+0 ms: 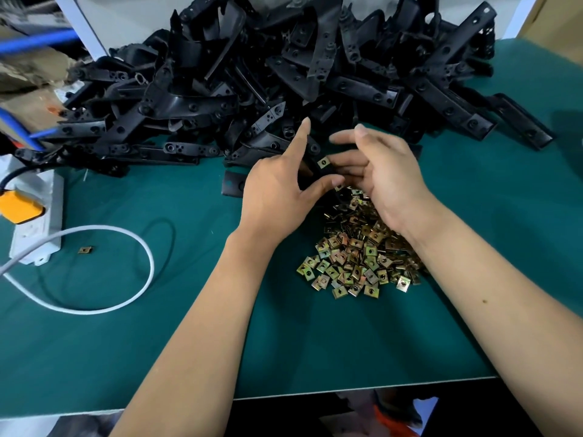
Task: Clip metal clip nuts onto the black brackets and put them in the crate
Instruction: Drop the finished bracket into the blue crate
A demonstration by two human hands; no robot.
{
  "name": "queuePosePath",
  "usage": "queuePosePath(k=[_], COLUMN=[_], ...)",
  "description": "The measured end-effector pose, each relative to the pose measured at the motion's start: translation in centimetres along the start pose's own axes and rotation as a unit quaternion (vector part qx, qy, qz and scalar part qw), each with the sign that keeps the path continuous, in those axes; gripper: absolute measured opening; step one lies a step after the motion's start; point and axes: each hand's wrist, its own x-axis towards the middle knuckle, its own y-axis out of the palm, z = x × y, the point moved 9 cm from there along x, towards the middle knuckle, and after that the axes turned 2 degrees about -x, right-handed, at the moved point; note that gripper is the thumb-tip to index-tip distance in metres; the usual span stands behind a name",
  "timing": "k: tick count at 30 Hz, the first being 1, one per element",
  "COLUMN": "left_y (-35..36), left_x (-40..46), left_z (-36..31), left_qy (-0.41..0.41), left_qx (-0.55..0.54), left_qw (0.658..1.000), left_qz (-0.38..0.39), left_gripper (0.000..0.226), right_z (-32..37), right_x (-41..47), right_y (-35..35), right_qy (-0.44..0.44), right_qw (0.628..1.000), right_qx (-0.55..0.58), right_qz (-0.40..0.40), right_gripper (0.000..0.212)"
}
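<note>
Left hand [277, 190] grips black bracket [326, 171], right hand [391, 178] hold unclear, fingers at clip nut [322, 162]; half-seated, it could spring off into the clip nut pile [356, 257] under that hand.

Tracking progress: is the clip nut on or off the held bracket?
On: the clip nut sits on the end of the black bracket in the left hand.

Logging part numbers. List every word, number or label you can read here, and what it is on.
No text can be read. The brackets, clip nuts and power strip show no print; any marks on the cardboard are too blurred.
</note>
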Motion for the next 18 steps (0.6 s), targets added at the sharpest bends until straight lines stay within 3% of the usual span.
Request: queuePosePath(k=[4,8,11,14,17,18], left_y=[-1.2,-1.1,0.7,3.9,8.0,9.4], left_x=[0.2,0.1,0.4,0.7,-0.3,-1.0], left_z=[-0.8,-5.4,-12.3,-20.7,-29.5,-32.3], left_qy=[-0.072,-0.097,-0.031,0.048,0.131,0.157], left_qx=[0.042,0.063,0.039,-0.016,-0.062,-0.068], left_qw=[0.995,0.99,0.997,0.999,0.985,0.979], left_qz=[-0.062,-0.081,-0.051,0.011,0.088,0.112], left_gripper=[0.084,0.066,0.056,0.052,0.053,0.052], right_z=[1.3,3.4,5.8,8.0,8.8,8.9], right_x=[-0.9,-3.1,-5.7,-9.8,-15.4,-17.5], right_y=[0.5,-0.5,-5.1,-13.2,-21.7,-24.2], right_qy=[-0.044,-0.073,-0.117,-0.152,-0.159,-0.162], right_qw=[0.995,0.991,0.975,0.943,0.931,0.926], right_qx=[-0.093,-0.109,-0.154,-0.177,-0.191,-0.191], right_qz=[-0.001,-0.014,-0.113,-0.236,-0.267,-0.282], right_gripper=[0.036,0.052,0.049,0.032,0.004,0.014])
